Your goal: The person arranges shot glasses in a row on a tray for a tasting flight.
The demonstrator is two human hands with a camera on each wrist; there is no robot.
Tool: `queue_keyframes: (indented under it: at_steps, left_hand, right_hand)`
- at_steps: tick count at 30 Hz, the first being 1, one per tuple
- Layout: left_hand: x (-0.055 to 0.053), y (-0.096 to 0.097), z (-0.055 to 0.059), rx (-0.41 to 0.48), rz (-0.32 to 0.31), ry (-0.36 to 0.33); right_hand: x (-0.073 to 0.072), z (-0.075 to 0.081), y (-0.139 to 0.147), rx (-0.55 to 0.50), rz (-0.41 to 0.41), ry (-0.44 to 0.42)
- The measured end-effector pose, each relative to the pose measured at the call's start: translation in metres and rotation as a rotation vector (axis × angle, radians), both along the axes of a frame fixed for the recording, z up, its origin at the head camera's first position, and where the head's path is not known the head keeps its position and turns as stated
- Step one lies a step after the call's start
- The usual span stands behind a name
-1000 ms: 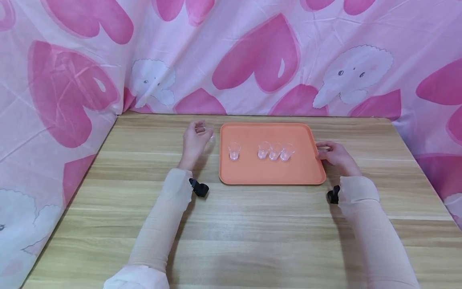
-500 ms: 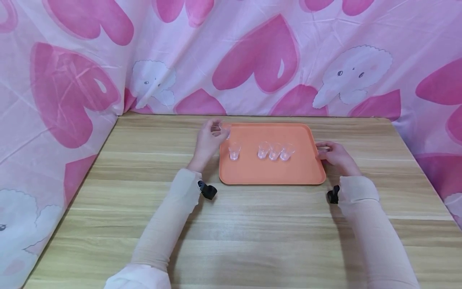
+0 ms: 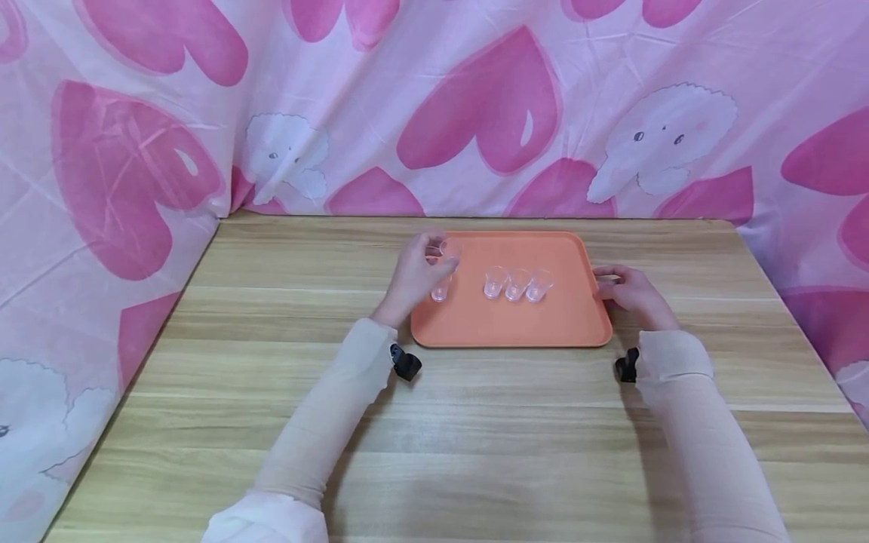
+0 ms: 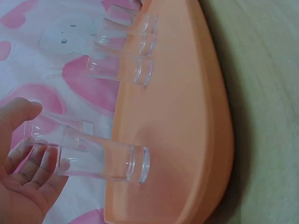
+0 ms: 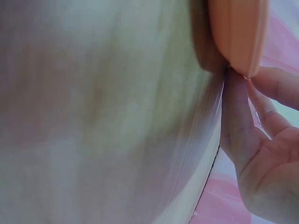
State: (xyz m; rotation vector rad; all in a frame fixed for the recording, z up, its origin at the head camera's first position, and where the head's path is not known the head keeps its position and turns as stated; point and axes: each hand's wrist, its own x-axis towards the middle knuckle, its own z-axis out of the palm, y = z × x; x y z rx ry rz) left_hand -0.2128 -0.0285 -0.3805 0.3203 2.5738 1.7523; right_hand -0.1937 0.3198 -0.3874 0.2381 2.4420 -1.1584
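My left hand (image 3: 416,273) pinches a small clear plastic cup (image 3: 449,249) between thumb and fingers, above the left part of the orange tray (image 3: 509,324). Just in front of it another clear cup (image 3: 440,290) stands on the tray, partly behind my hand. The left wrist view shows the held cup (image 4: 53,126) behind the standing cup (image 4: 100,163). Farther right, three clear cups (image 3: 517,285) stand close together in a row. My right hand (image 3: 631,294) grips the tray's right rim; in the right wrist view, its fingers (image 5: 238,112) meet the tray edge (image 5: 240,42).
The tray lies on a wood-grain table (image 3: 516,437), near its back edge. A pink heart-patterned cloth (image 3: 489,98) hangs behind and along the sides. Small black cameras (image 3: 406,363) sit at both wrists.
My left hand has carried its cup rightward, from beside the tray to above its left part. My right hand and the tray have stayed in place, as have the standing cups.
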Motion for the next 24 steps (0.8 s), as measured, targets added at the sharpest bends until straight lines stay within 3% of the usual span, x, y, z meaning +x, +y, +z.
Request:
queue_keyframes:
  at_steps: [13, 17, 24]
  left_hand:
    - [0.002, 0.008, -0.008, -0.081, -0.11, -0.125]
    - [0.001, 0.008, -0.012, -0.113, -0.14, -0.112]
    - [-0.001, 0.009, -0.014, -0.141, -0.193, -0.074]
  right_hand:
    - [-0.001, -0.003, 0.003, -0.033, -0.007, 0.004]
    - [-0.001, -0.005, 0.004, -0.078, -0.008, 0.018]
    - [-0.002, -0.005, 0.004, -0.065, -0.003, 0.01]
